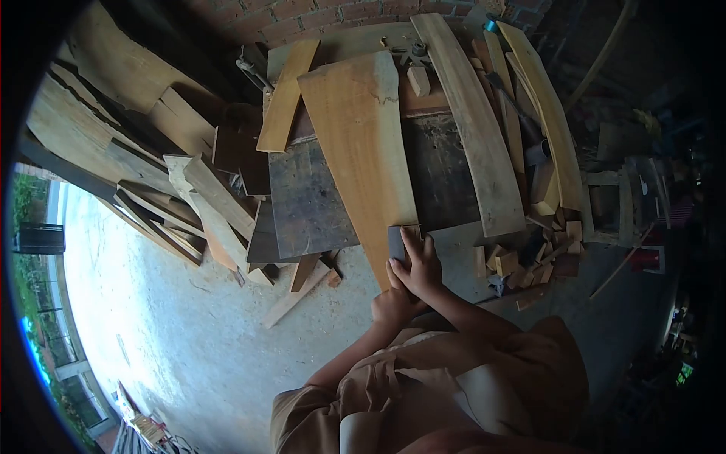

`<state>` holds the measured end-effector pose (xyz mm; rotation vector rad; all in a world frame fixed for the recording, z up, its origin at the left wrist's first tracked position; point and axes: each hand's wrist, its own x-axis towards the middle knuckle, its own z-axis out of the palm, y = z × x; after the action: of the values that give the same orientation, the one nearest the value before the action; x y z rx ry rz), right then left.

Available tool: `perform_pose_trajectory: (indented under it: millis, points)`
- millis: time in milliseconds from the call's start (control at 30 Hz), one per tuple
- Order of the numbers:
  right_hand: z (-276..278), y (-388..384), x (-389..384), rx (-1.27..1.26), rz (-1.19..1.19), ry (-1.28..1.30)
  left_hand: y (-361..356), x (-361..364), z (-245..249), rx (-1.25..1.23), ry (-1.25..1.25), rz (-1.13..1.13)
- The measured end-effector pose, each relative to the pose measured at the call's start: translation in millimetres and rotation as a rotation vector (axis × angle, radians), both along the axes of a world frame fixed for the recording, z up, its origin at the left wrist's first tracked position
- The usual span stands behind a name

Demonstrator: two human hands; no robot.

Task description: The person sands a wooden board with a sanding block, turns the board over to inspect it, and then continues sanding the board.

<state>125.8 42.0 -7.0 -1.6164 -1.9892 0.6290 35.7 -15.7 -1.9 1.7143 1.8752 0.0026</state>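
A long, tapering wooden board lies over a dark workbench, its narrow end reaching toward me past the bench edge. My left hand is closed around that narrow end. Just beyond it, my right hand is closed on a dark grey block that looks like a sanding block. The block rests at the board's right edge; my fingers cover part of it. The two hands are close together, low in front of my body.
A greyish plank and a yellowish plank lie right of the board; a short plank lies left. Offcuts are heaped on the floor at right. Large wood slabs lean at left. A brick wall stands behind.
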Motion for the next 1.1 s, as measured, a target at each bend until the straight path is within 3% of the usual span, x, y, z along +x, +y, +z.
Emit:
perform_pose_trajectory:
  millis: [200, 267, 467, 533, 600, 633, 733, 800, 867, 900, 1100]
  points:
    - [4, 24, -6, -0.109, 0.025, -0.089, 15, -2, -3, 0.007, 0.017, -0.059]
    - [0, 57, -13, 0.026, 0.038, -0.125, 49, -6, 1, 0.023, 0.006, -0.027]
    - [7, 240, -46, 0.003, 0.032, 0.052, 232, -41, 22, 0.104, 0.052, 0.032]
    - [0, 319, -65, 0.125, 0.033, 0.019, 308, -57, 32, 0.121, 0.062, 0.065]
    - [16, 395, -86, 0.107, 0.039, -0.148, 380, -75, 34, 0.156, 0.009, 0.127]
    - [23, 426, -96, 0.073, 0.081, -0.101, 410, -82, 36, 0.157, 0.043, 0.159]
    - [29, 484, -110, 0.054, 0.190, -0.060, 455, -84, 46, 0.192, 0.037, 0.301]
    - [27, 476, -109, 0.031, 0.253, -0.065, 452, -85, 49, 0.157, 0.053, 0.282]
    - [36, 447, -99, -0.048, 0.138, -0.093, 429, -77, 51, 0.126, 0.071, 0.246]
    - [31, 429, -91, 0.089, 0.163, -0.250, 409, -70, 49, 0.120, 0.080, 0.247]
    - [6, 237, -51, 0.021, 0.159, -0.094, 213, -26, 39, 0.117, 0.051, 0.233]
